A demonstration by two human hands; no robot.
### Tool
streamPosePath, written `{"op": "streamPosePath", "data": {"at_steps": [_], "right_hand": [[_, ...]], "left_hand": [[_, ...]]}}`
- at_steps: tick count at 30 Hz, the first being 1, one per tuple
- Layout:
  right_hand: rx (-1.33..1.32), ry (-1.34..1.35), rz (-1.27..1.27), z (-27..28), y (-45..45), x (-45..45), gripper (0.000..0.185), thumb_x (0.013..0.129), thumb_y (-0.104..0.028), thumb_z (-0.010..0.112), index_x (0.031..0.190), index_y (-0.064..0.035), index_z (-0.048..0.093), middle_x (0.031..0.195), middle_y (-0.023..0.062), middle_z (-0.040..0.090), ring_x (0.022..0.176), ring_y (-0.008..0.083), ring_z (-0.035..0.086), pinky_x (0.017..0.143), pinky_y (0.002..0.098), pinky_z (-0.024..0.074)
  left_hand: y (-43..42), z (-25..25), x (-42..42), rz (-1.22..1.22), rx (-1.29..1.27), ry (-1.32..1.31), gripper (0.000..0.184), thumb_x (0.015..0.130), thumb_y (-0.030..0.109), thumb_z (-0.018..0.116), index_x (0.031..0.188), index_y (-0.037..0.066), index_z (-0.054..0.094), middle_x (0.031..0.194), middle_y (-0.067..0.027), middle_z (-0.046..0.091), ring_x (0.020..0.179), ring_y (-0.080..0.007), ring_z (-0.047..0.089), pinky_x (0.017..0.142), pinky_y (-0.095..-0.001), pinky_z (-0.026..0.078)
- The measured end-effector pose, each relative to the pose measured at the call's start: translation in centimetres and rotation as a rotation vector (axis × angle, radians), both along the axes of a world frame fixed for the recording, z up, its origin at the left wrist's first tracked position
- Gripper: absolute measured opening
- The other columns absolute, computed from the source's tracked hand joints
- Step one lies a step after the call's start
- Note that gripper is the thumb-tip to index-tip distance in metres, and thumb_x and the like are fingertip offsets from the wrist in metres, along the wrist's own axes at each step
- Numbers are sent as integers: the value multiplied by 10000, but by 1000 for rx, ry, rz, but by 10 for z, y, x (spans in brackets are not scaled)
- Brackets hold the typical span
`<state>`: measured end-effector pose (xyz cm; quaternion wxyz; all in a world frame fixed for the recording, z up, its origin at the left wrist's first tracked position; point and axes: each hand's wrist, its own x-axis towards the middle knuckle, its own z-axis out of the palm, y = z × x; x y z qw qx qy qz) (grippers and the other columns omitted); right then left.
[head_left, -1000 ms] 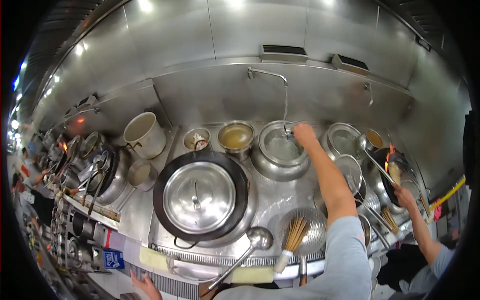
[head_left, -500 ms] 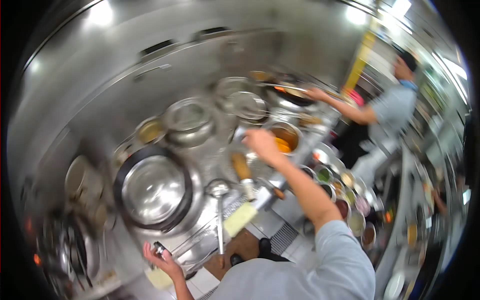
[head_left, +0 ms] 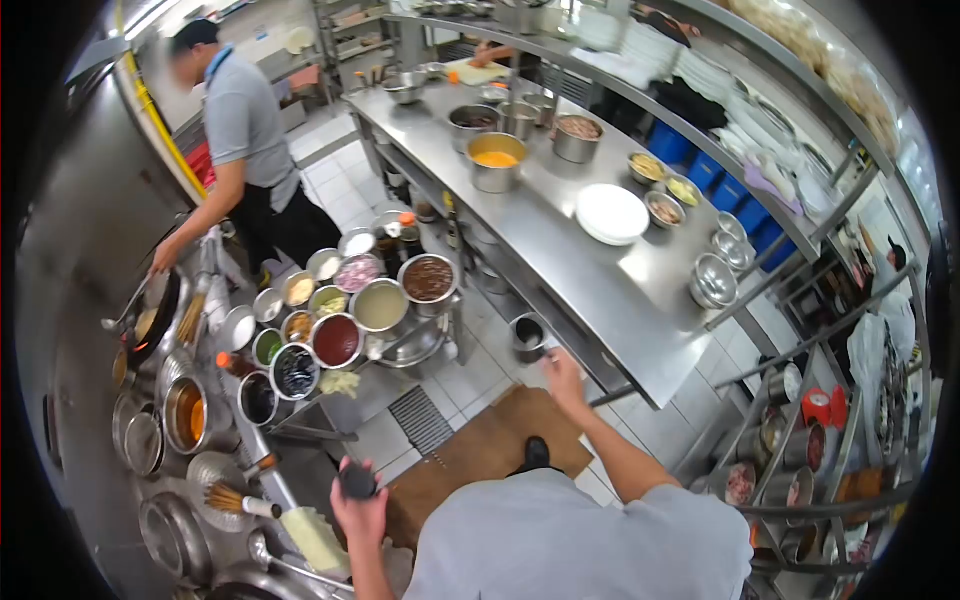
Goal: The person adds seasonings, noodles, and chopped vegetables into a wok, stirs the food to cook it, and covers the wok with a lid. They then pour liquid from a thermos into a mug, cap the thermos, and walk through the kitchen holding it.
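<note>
My right hand [head_left: 566, 382] is closed at the side of a small metal cup [head_left: 528, 350] with a dark inside, held out over the floor beside the steel table. Low and to the left, my left hand [head_left: 362, 515] has its fingers wrapped round a small dark round object [head_left: 357, 481], perhaps a lid; its exact kind is unclear. Near that hand lie a pale yellow cloth [head_left: 315, 538], a ladle [head_left: 262, 548] and a wooden-bristled brush [head_left: 228, 499] on the stove's edge.
Containers of sauces and chopped ingredients, among them a red sauce pot [head_left: 338, 340], crowd a stand ahead. A long steel table [head_left: 560, 250] holds white plates [head_left: 612, 214] and a pot of orange liquid [head_left: 496, 160]. A co-worker [head_left: 245, 120] handles a wok [head_left: 160, 318] at left.
My view has swung right from the stove to the sauce stand and steel table. My right hand has left the stove and now holds the cup; my left still grips a dark object.
</note>
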<state>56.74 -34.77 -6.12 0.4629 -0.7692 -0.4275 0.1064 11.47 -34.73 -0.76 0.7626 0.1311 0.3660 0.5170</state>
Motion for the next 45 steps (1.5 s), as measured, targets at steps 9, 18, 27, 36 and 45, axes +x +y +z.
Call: {"op": "streamPosePath", "data": {"at_steps": [9,18,27,36,45], "right_hand": [[-74,234,-499,-37,-90,221,224,937,-171,609,1109,-32,571,900,150,659,704,240,614,688,385,490],[-132,321,-330,-36,-173,150,416,979,-129,559,1360,-19,435,916,84,601,755,128,600,621,269,525],[-810,50,551,-182,-141,48,522,904,-199,641,1362,-30,457,1099,198,620,980,320,623,843,392,522],[-989,-47,444,-290,-51,117,495,822,-210,718,1262,-41,569,963,178,679,902,343,659,831,431,517],[-417,93,-217,-292,81,170,597,888,-233,668,1397,-16,443,1285,206,578,1143,349,572,947,390,465]], "left_hand": [[120,0,392,-562,1404,1168,656,777,200,737,1378,103,492,1282,-194,534,1136,-375,499,1002,-442,420],[171,-98,582,-626,1660,1243,643,834,326,701,1406,144,471,1416,-151,456,1283,-360,435,1038,-514,381],[89,-186,381,-586,1261,1303,622,882,318,634,1448,160,433,1502,-154,381,1404,-375,332,1122,-569,286],[-80,-343,92,-1496,118,1339,628,897,413,615,1448,162,450,1529,-193,349,1350,-409,406,1095,-518,351],[-31,-354,83,-1273,273,1233,268,880,295,626,982,52,672,1014,-182,671,1021,-397,615,901,-473,489]]}}
